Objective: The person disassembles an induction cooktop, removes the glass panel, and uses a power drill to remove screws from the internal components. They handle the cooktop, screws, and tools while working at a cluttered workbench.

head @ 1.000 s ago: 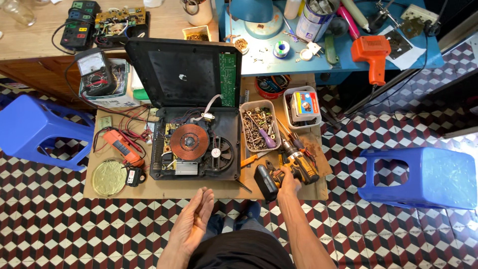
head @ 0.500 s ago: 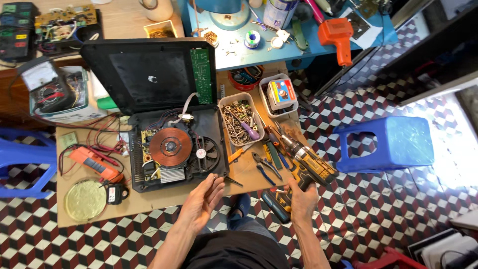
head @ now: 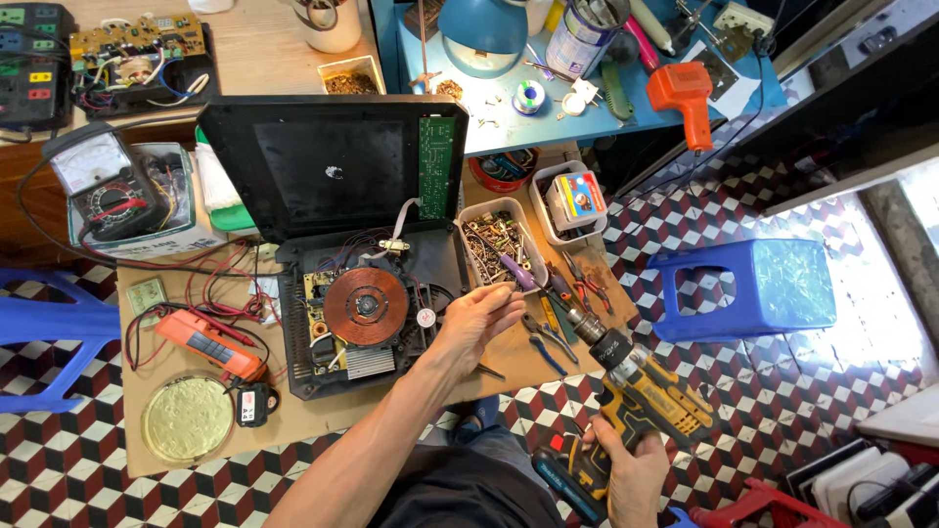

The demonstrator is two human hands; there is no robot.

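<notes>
My right hand (head: pixel 631 474) grips the handle of a yellow and black cordless drill (head: pixel 641 391), held low over the floor with its chuck pointing up at the wooden board's (head: pixel 323 416) right edge. My left hand (head: pixel 479 321) reaches across the opened induction cooker (head: pixel 367 308), whose copper coil is exposed. Its fingertips are pinched together at the near edge of a grey tray of screws (head: pixel 492 244). Whether anything small sits between the fingertips is too small to tell. A purple-handled screwdriver (head: pixel 518 272) lies on the tray just beyond the fingers.
The cooker's black lid (head: pixel 328 166) stands raised behind. Pliers (head: pixel 548 337) lie right of my left hand. An orange clamp meter (head: pixel 210 344), a round yellow dish (head: pixel 186 418) and an analog multimeter (head: pixel 103 186) sit left. Blue stools (head: pixel 753 288) flank the board; a cluttered blue table (head: pixel 548 108) stands behind.
My left hand has moved up from the board's front edge to the screw tray. My right hand has drawn the drill back and down, off the board. The camera is closer.
</notes>
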